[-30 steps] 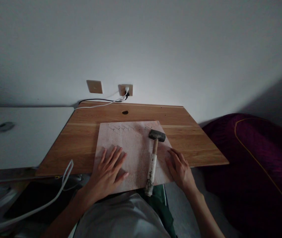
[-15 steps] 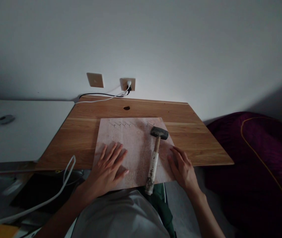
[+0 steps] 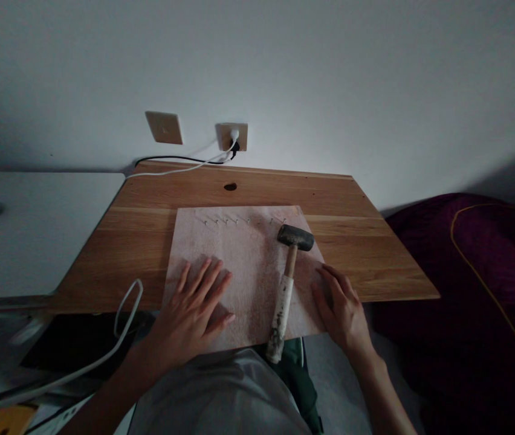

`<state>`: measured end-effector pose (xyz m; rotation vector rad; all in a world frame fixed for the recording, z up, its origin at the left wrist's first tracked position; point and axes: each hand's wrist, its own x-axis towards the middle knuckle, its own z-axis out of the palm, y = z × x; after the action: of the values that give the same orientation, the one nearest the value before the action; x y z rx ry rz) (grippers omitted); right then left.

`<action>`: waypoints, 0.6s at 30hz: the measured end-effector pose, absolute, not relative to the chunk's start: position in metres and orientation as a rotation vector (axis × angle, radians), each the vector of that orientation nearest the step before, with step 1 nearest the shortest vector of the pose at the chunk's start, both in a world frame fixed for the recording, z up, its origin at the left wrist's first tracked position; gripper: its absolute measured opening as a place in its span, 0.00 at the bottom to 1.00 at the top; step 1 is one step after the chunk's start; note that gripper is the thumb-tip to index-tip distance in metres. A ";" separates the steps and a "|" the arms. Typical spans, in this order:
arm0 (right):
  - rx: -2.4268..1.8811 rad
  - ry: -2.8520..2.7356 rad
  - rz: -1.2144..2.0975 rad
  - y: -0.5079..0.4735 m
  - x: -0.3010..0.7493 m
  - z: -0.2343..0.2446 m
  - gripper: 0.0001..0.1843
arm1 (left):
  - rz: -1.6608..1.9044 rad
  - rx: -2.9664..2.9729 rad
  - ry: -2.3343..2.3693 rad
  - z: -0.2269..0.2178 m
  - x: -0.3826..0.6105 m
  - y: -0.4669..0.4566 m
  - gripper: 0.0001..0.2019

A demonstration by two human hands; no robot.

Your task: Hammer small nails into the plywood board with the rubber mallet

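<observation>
A pale pinkish board [image 3: 243, 266] lies on the wooden desk [image 3: 148, 241], its near edge hanging over the desk's front. A row of small nails [image 3: 233, 220] stands along the board's far edge. A hammer [image 3: 288, 279] with a dark head and whitish handle rests on the board's right half, head away from me. My left hand [image 3: 193, 311] lies flat on the board's near left part, fingers spread. My right hand [image 3: 341, 308] rests open on the board's right edge, just right of the hammer handle, not touching it.
A white desk [image 3: 35, 229] adjoins on the left. A wall socket [image 3: 234, 136] with white and black cables sits behind the desk. A white cable loop [image 3: 124, 308] hangs at the near left. A dark purple cushion [image 3: 479, 290] fills the right side.
Both hands stay flat on the board. The camera has tilted and shifted slightly, so the scene sits a little differently in the picture; the hammer and board have not moved on the desk.
</observation>
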<state>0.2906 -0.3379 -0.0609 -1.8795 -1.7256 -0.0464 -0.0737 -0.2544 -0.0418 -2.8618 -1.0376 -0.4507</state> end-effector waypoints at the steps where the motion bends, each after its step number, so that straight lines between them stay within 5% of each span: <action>1: -1.882 -1.727 -0.051 -0.338 0.291 -0.061 0.21 | -0.445 -2.863 -1.038 -0.042 -0.074 -0.254 0.34; 18: -1.861 -1.741 -0.051 -0.341 0.293 -0.059 0.21 | -0.380 -2.886 -1.004 -0.047 -0.075 -0.251 0.39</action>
<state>0.2927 -0.3406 -0.0588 -1.8611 -1.7414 -0.0514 -0.0751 -0.2510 -0.0472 -2.8865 -1.0045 -0.3804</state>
